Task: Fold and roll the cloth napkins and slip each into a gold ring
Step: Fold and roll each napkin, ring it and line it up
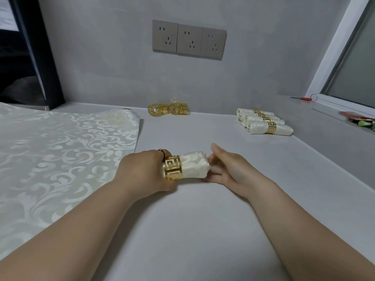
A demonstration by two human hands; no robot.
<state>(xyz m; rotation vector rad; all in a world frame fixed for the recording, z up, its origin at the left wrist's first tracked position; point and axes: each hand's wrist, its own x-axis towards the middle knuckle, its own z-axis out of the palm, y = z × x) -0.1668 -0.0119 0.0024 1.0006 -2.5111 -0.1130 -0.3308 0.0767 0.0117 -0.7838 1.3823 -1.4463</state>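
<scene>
A rolled ivory napkin (195, 166) lies across the middle of the grey table (203, 230), its right end sticking out of a gold ring (172, 167) with a key pattern. My left hand (144, 172) grips the roll and the ring from the left. My right hand (225, 169) is blurred, with straight fingers touching the roll's right end. Flat ivory damask napkins (60, 157) lie spread at the left. Three finished rolls in gold rings (263, 123) lie side by side at the back right. Loose gold rings (168, 109) sit against the wall.
A grey wall with three sockets (188, 39) closes the back. A window ledge on the right holds a red-handled tool (304, 98) and a small leafy item (363, 121). A dark cabinet (26, 57) stands at the back left.
</scene>
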